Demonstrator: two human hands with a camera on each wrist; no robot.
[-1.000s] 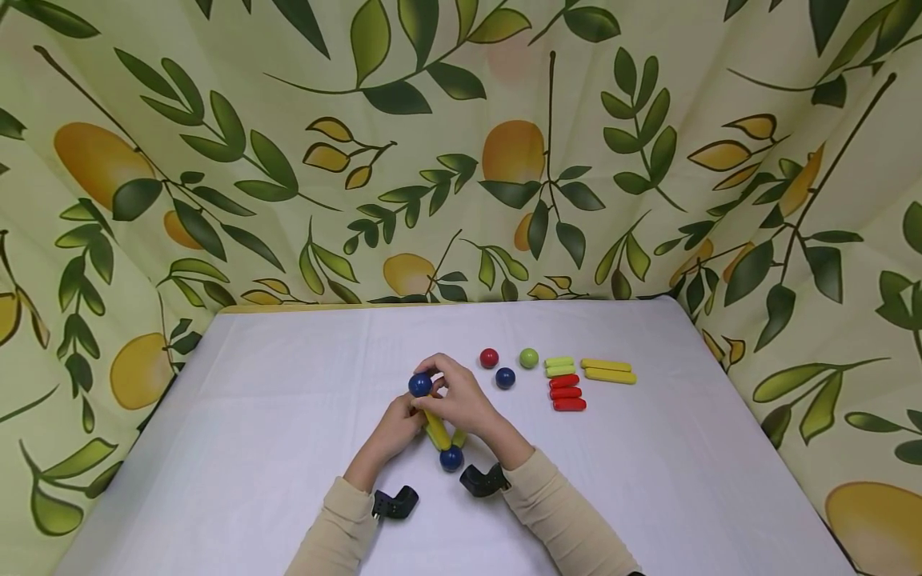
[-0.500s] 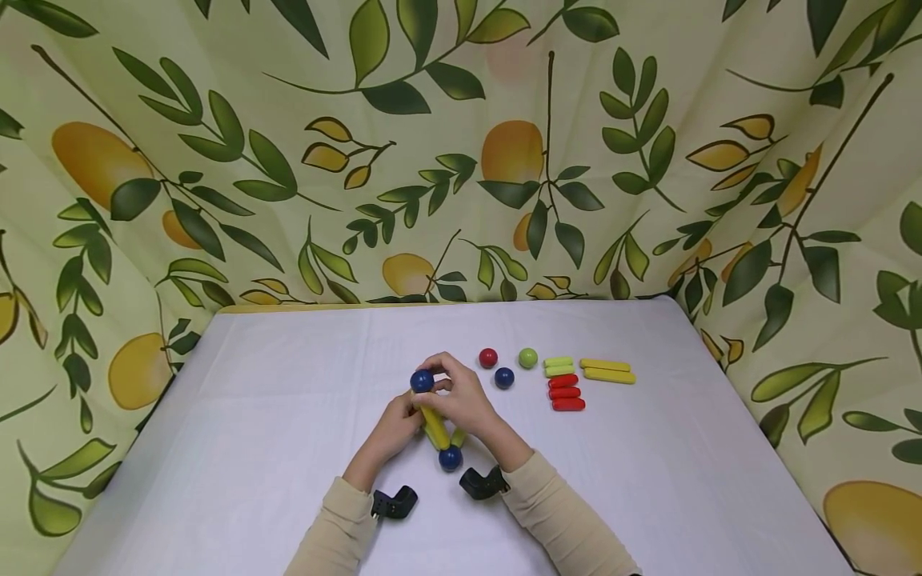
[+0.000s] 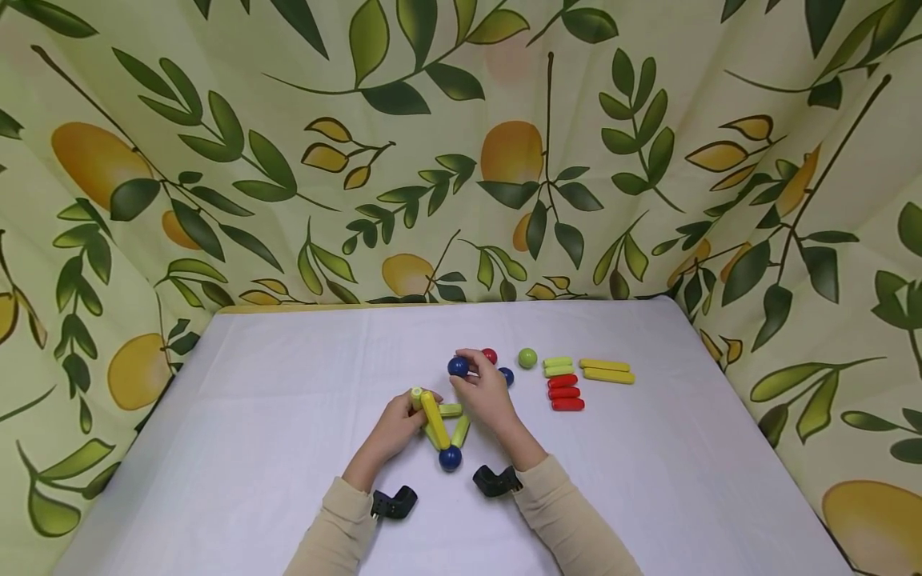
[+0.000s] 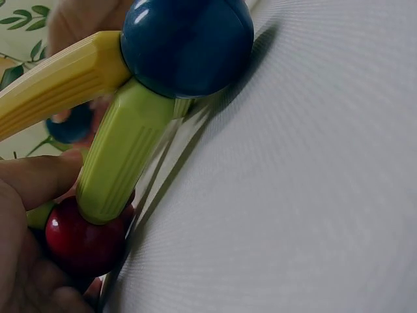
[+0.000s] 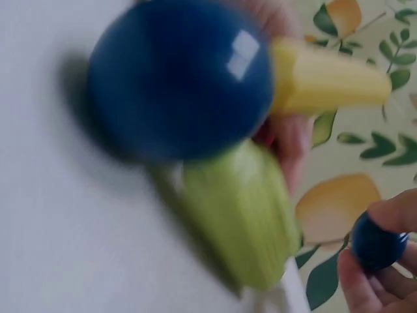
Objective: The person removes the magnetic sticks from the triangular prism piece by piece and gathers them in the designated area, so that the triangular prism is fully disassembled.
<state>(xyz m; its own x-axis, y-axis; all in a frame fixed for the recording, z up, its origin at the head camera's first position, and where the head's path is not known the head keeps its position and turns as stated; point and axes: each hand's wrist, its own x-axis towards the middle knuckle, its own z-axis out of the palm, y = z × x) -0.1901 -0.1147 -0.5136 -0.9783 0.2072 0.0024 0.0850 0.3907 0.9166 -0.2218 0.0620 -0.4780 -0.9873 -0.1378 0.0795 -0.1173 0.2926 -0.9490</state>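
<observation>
Head view: blue ball (image 3: 457, 366) pinched in right hand (image 3: 486, 394); frame (image 3: 434, 420) in left hand (image 3: 396, 428)

I worked in what looked like a small screened-off recording booth: a white cloth-covered table (image 3: 252, 440), walled in at the back and on both sides by a hanging curtain (image 3: 425, 232) whose folds showed, printed with green leaves (image 3: 274, 162) and orange fruit (image 3: 513, 152). The two black wrist cameras (image 3: 497, 482) I wore pointed to a filming set-up as well. Whether all this stood in a home, a lab or an office I could not tell, since the curtain filled the head view beyond the table.
</observation>
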